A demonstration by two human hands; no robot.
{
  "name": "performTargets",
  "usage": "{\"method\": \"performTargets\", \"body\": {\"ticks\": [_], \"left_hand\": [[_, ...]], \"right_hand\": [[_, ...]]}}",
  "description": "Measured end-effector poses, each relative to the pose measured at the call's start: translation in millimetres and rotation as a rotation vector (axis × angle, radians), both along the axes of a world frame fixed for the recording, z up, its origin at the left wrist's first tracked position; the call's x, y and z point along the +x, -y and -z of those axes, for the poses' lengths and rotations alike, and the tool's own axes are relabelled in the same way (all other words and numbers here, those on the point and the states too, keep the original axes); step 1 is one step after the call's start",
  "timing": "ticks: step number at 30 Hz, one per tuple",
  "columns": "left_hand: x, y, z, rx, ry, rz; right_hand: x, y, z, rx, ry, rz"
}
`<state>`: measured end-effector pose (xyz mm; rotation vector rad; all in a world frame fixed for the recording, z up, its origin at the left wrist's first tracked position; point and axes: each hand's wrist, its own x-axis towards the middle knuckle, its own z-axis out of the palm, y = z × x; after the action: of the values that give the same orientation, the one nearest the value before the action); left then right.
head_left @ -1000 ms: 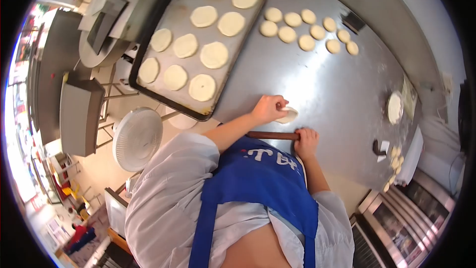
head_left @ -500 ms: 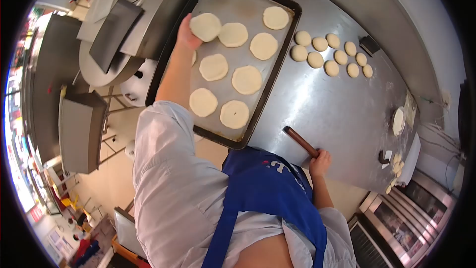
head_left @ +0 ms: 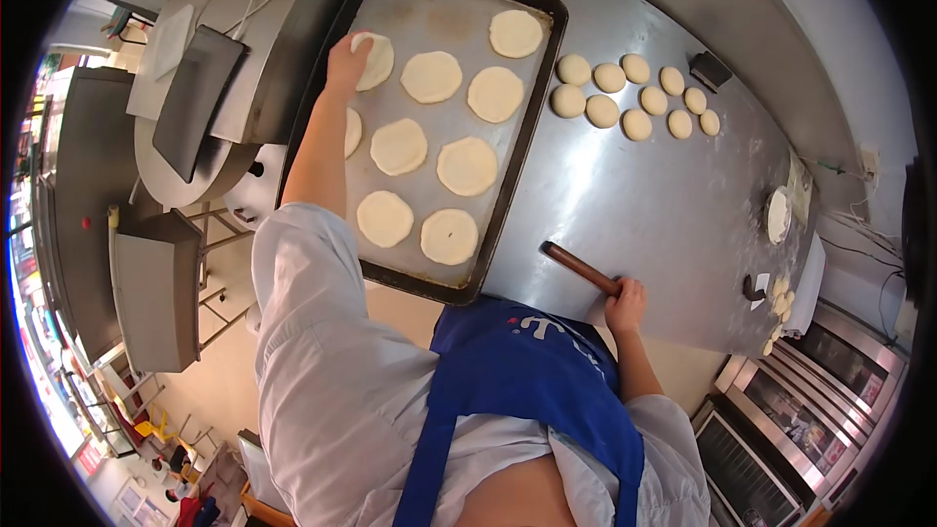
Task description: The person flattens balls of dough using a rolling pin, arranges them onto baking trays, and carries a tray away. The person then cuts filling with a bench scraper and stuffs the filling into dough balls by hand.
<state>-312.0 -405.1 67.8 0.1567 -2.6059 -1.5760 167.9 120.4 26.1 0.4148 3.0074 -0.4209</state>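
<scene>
My left hand (head_left: 348,63) is at the far left edge of the baking tray (head_left: 514,171), its fingers closed on the rim of a flat dough disc (head_left: 376,62) that appears to lie on the tray. Several more flat discs, such as one in the middle (head_left: 398,146), rest on the tray in rows; my left forearm partly covers one of them. At the near edge of the steel table, my right hand (head_left: 626,304) grips one end of a brown rolling pin (head_left: 583,267), which points up and left over the tabletop.
Several small dough balls (head_left: 637,124) sit right of the tray, near a dark block (head_left: 710,70). A white bowl of flour (head_left: 778,216), a dark curved tool (head_left: 753,289) and more dough pieces (head_left: 781,303) are at the table's right end. People are in the background, lower left.
My left hand has gone from the table by the rolling pin to the tray, carrying a dough disc and lowering it there. The rolling pin has swung to a slant in my right hand.
</scene>
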Motion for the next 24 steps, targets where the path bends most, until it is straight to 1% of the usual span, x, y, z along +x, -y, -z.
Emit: {"method": "performTargets", "body": {"ticks": [3,6,8,9,11,13,14,16,18,19,20,21,22,23,24], "left_hand": [[1.1,-4.9,-15.0,0.624,0.208,-0.089],[-14.6,12.3,15.9,0.384,0.129,-0.112],[-18.4,19.9,20.2,0.111,0.066,-0.063],[-17.0,18.6,23.4,-0.024,0.037,-0.04],[-5.2,9.4,7.8,-0.356,-0.011,-0.02],[1.0,4.8,0.6,-0.666,-0.076,0.043],[4.1,-5.1,3.6,-0.827,-0.228,-0.015],[45.6,-50.8,-20.4,-1.128,-0.535,-0.145],[88.9,-100.3,-20.3,-0.924,-0.683,0.15],[125.2,-132.9,-6.3,-0.675,-0.626,0.257],[171.2,-181.0,-19.6,-0.776,-0.513,0.465],[217.2,-229.0,-33.0,-0.851,-0.392,0.679],[262.9,-259.0,-36.4,-0.592,-0.439,0.769],[301.1,-284.7,-31.6,-0.506,-0.408,0.866],[326.2,-309.9,-18.6,-0.532,-0.378,0.952]], "right_hand": [[-4.2,-3.7,4.1,-0.042,0.009,-0.017],[-8.3,-5.3,-0.1,-0.041,0.017,-0.041],[-8.8,-6.1,-6.7,-0.035,-0.01,-0.073],[-7.9,-9.4,-6.3,-0.032,0.027,-0.063],[-5.7,-15.1,-2.1,-0.032,0.107,-0.048],[-16.4,-7.2,-19.0,-0.121,-0.036,-0.107],[-22.0,-4.0,-26.1,-0.157,-0.108,-0.127],[-45.1,-3.3,-26.0,-0.191,-0.222,-0.188],[-94.5,-11.0,-15.6,-0.22,-0.321,-0.197],[-128.3,-15.2,-6.5,-0.246,-0.35,-0.144],[-166.8,-16.1,-8.6,-0.255,-0.396,-0.084],[-204.9,-18.5,-2.7,-0.296,-0.47,0.022],[-242.1,-27.1,19.0,-0.31,-0.556,0.168],[-271.8,-25.3,16.5,-0.272,-0.443,0.339],[-295.4,-15.7,7.1,-0.233,-0.324,0.511]]}}
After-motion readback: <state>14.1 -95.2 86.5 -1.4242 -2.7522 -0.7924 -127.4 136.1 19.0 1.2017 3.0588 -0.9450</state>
